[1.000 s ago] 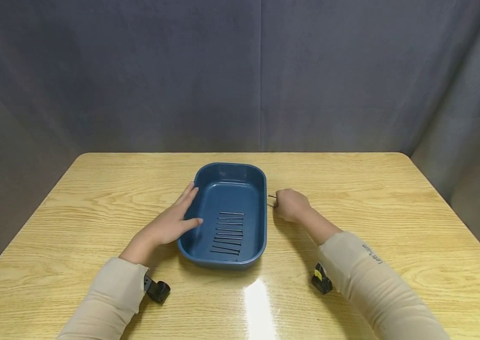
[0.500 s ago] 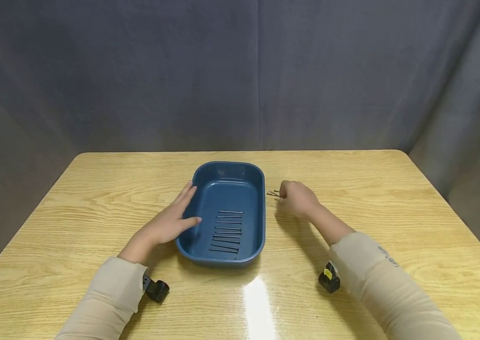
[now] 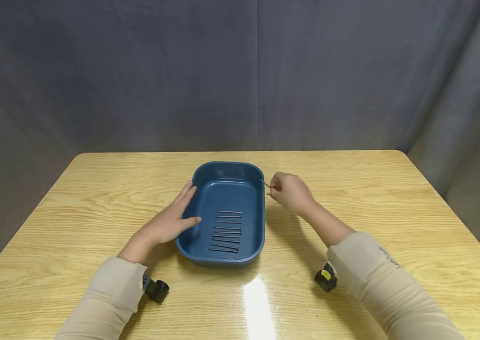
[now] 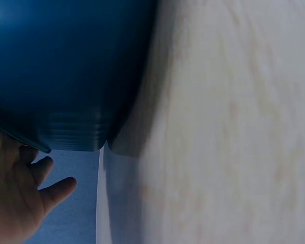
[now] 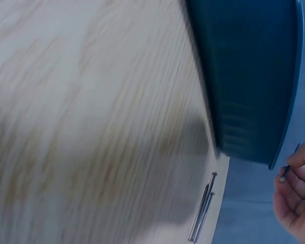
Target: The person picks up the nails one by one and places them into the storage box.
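A deep blue rectangular tray (image 3: 231, 197) stands on the wooden table, with several dark nails (image 3: 228, 222) lying in a rough column inside. My left hand (image 3: 166, 226) rests on the tray's left rim, fingers extended and thumb reaching over the inside. Just beyond the right rim, my right hand (image 3: 292, 192) pinches a nail (image 3: 265, 183) between thumb and fingertips; its far end overlaps the rim in the head view. Below that hand, a few more nails (image 5: 203, 211) lie close together on the table, seen in the right wrist view and mostly hidden from the head camera.
The light wood table (image 3: 392, 226) extends to both sides of the tray. Grey curtains (image 3: 138, 75) hang behind it and at the sides. Black wrist cameras stick out below the left cuff (image 3: 156, 289) and the right cuff (image 3: 326, 278).
My right hand has picked up a nail from the few beside the tray and raised it to the right rim. My left hand keeps its place.
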